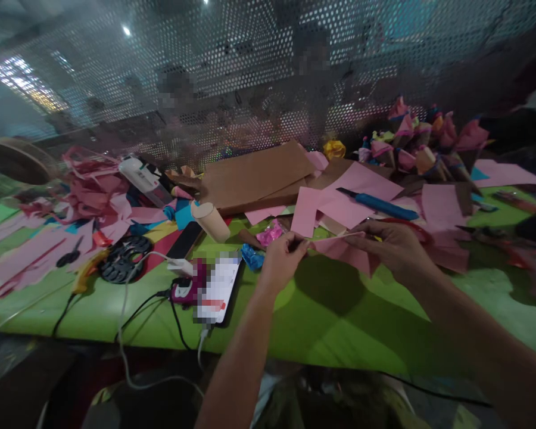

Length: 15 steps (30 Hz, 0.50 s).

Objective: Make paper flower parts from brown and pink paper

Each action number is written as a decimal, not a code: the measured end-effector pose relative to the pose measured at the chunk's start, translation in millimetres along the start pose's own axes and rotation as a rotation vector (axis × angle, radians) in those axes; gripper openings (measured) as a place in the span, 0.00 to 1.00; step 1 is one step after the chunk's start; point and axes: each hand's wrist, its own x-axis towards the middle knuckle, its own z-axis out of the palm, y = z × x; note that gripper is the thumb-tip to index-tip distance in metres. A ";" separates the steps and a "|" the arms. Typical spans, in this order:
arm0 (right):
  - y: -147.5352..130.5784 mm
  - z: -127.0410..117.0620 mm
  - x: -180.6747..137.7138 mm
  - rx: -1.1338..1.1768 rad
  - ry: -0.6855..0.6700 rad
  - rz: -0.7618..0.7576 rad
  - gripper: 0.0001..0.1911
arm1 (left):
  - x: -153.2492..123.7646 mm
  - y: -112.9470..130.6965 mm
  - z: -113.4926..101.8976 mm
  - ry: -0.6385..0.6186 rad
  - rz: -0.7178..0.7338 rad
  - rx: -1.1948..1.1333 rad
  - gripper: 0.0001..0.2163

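Both hands pinch a piece of pink paper (346, 253) above the green table (321, 333). My left hand (283, 259) has its fingertips closed on the paper's left end. At the other end, my right hand (384, 247) grips it between thumb and fingers; some of those fingers are hidden. Just beyond the paper lie pink paper sheets (361, 182), and a blue utility knife (379, 204) rests on them. Crumpled pink foil (271, 232) and crumpled blue foil (252, 257) sit close to my left hand.
A phone (218, 289) on a charging cable lies left of my arm. Further left are a yellow-handled tool (89, 271), scissors (70, 255) and paper scraps. Cardboard (254, 176) stands at the back before a perforated screen (250, 71). Wrapped paper cones (422, 140) are grouped at back right.
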 end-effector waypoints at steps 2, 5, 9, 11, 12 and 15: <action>1.3 -0.2 0.5 -0.045 -0.007 -0.032 0.28 | -1.2 2.8 -0.9 0.024 0.044 0.101 0.04; 5.0 0.6 1.0 -0.117 -0.019 -0.102 0.27 | -4.3 9.4 0.4 0.038 0.156 0.236 0.03; 8.2 6.4 -0.6 -0.199 -0.046 -0.183 0.23 | -7.2 12.8 9.2 -0.049 0.270 0.315 0.05; 7.8 10.3 -2.3 -0.239 -0.061 -0.223 0.21 | -7.6 11.5 13.6 -0.053 0.282 0.361 0.05; 7.4 11.9 -3.3 -0.248 -0.069 -0.238 0.21 | -7.6 10.6 15.1 -0.042 0.279 0.377 0.05; 6.4 14.4 -5.8 -0.230 -0.079 -0.261 0.19 | -7.7 8.8 16.8 -0.012 0.259 0.395 0.05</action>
